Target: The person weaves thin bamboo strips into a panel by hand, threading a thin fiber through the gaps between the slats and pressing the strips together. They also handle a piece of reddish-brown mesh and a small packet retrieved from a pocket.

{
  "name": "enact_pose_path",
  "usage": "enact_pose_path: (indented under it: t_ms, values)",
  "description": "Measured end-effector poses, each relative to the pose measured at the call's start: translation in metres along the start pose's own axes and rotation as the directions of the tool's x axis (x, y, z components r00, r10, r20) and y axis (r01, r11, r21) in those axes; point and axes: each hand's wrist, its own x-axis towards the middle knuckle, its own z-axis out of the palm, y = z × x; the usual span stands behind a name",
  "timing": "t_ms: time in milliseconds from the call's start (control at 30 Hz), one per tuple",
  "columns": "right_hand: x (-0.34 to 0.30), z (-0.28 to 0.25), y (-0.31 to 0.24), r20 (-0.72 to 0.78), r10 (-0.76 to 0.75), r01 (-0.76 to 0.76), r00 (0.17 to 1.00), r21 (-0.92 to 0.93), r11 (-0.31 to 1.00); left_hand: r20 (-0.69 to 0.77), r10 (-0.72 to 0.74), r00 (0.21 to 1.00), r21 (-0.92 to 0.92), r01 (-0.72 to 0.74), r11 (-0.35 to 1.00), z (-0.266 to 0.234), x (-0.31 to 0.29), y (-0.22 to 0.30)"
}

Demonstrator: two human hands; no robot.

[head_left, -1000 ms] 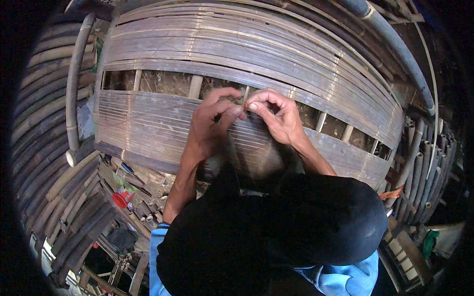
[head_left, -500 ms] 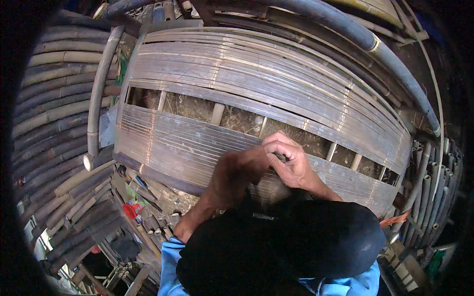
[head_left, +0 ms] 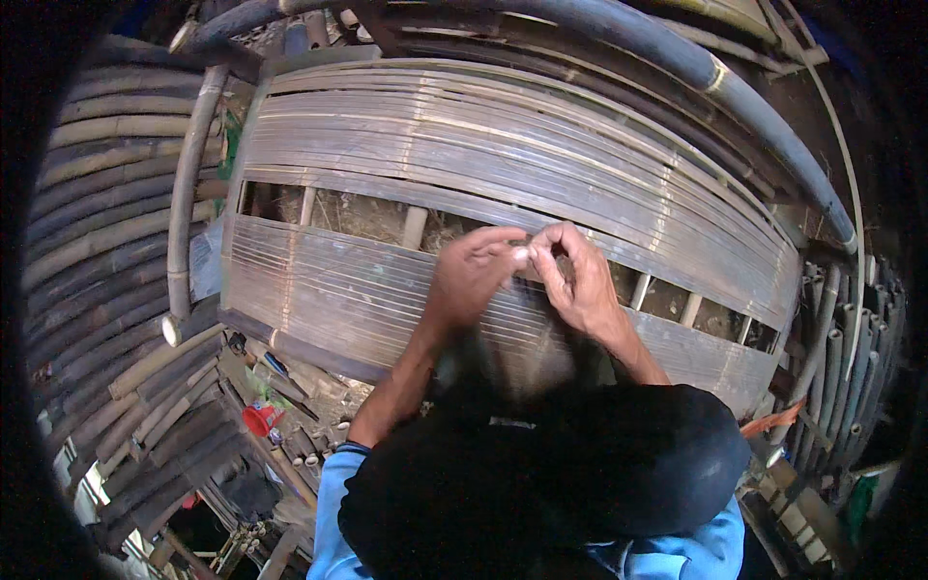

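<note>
My left hand and my right hand meet at the fingertips above a slatted bamboo bench, close to the long gap across its middle. On both, thumb and fingers are drawn together in a pinch. Whatever lies between the fingertips is too small to make out. Below the hands run the thin, flat strips of the bench's near part; the far part lies beyond the gap, where cross-pieces show over the ground. Dark shapes at the bottom hide the bench's near edge.
Bamboo poles are stacked on the left, with one pole standing out beside the bench. A thick pole curves across the far side. More poles bundle at the right. A red container sits among scraps at lower left.
My left hand has turned and opened up its shape, no longer blurred. My right hand has risen slightly away from me, and the two now touch only near the fingertips.
</note>
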Motion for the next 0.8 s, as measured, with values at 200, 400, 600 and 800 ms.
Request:
enact_pose_path:
  t_ms: [200,400,600,800]
  values:
    - [-0.001,0.011,0.040,0.116,0.325,-0.302,0.939,0.730,0.613,-0.261,0.087,0.961,0.075,-0.070,0.995,-0.008,0.008,-0.029]
    - [-0.004,0.033,0.029,0.058,0.274,-0.238,0.960,0.685,0.689,-0.247,-0.047,0.968,-0.093,0.025,0.995,-0.006,0.009,-0.053]
    - [-0.010,0.036,0.034,-0.018,0.173,-0.158,0.985,0.323,0.933,-0.194,0.002,0.981,-0.137,-0.029,0.990,-0.003,0.005,-0.059]
    - [-0.013,0.035,0.034,0.030,0.302,-0.293,0.953,0.356,0.888,-0.283,0.053,0.958,-0.117,-0.090,0.989,-0.004,0.003,-0.065]
